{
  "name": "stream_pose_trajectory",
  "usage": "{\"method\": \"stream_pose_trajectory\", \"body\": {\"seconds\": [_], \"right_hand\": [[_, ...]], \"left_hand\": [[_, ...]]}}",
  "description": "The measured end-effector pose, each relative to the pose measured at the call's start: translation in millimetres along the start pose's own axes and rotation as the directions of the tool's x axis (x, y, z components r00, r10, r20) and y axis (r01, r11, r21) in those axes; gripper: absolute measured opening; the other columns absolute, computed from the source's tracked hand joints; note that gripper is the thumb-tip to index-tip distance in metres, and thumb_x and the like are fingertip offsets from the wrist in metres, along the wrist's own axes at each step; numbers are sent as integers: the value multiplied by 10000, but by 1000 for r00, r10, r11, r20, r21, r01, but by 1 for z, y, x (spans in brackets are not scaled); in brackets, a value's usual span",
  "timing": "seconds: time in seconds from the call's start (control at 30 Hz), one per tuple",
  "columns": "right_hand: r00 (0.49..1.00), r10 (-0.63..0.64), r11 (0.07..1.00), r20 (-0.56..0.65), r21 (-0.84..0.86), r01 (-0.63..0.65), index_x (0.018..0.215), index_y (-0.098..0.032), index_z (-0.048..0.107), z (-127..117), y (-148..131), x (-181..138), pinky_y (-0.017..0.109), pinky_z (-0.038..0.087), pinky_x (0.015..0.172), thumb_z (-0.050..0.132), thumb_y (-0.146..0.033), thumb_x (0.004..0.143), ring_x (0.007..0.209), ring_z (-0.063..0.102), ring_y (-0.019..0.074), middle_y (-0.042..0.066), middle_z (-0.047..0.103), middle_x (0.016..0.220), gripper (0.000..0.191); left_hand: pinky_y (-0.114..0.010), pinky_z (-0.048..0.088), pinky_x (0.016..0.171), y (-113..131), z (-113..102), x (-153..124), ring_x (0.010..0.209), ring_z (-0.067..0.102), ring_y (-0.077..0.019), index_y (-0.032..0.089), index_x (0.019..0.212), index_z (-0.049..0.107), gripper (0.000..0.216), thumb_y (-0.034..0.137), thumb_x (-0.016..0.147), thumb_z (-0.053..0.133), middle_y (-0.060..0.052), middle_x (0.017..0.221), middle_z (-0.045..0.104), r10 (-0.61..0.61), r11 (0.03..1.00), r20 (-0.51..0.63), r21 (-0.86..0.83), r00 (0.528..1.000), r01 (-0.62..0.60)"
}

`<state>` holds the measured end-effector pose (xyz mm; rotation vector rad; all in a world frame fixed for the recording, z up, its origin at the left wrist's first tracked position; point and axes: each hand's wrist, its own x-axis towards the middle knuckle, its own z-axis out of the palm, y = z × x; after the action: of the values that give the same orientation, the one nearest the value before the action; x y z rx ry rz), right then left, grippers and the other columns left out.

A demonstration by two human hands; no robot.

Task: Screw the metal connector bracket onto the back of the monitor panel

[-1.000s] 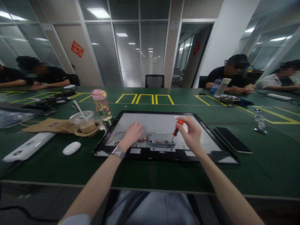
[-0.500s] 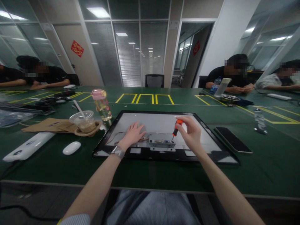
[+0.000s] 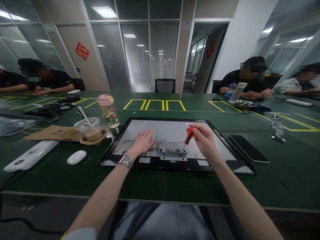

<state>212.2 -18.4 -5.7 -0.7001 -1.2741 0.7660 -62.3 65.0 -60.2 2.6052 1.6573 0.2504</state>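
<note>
At nine o'clock on the green table (image 3: 160,186) lie a white mouse (image 3: 76,157) and, beyond it, a plastic cup (image 3: 87,128) and a pink-capped bottle (image 3: 108,111). The monitor panel (image 3: 172,131) lies back-up at the centre, straight ahead at twelve o'clock. The left hand (image 3: 142,142) rests flat on its metal back, fingers spread and apart, touching the sheet just at nine o'clock of the small metal connector box (image 3: 172,149); thin wires run out from under the palm. The right hand (image 3: 205,141) has its fingers pinched together around the orange handle of the screwdriver (image 3: 188,137), whose shaft slants down to the box's right end, tip at or on it.

This looks like the screw-driving step on the box's right corner. The next move would call for keeping the tip seated and the shaft steady while the left hand braces the panel. A dark phone (image 3: 248,148) lies at three o'clock, well apart from the panel.
</note>
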Motion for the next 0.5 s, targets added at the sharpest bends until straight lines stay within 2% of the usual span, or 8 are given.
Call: {"method": "stream_pose_trajectory", "body": {"seconds": [0.13,0.3,0.5], "right_hand": [[1000,5,1000,5,-25,-5,914,-286,773,1,0,0,372,564,777,719,-339,822,828,672,186,22,705,865,119],[1000,-22,1000,4,-1,22,821,-285,761,2,-1,0,353,558,750,787,-313,747,826,644,179,15,660,879,83],[997,19,999,80,27,-22,997,-278,741,7,-7,-1,399,564,794,692,-428,851,854,675,206,35,721,873,215]], "left_hand": [[-493,296,1171,0,1,1,1448,370,-305,229,1467,418,516,465,1009,393,-133,1562,407,-9,999,19,34,1000,9],[-519,306,1164,1,0,1,1444,373,-319,233,1458,439,506,464,1011,385,-135,1562,406,-3,999,21,32,1000,2],[-531,297,1167,0,0,1,1448,360,-339,229,1468,430,528,483,1008,378,-138,1570,392,-9,999,34,31,999,8]]}}
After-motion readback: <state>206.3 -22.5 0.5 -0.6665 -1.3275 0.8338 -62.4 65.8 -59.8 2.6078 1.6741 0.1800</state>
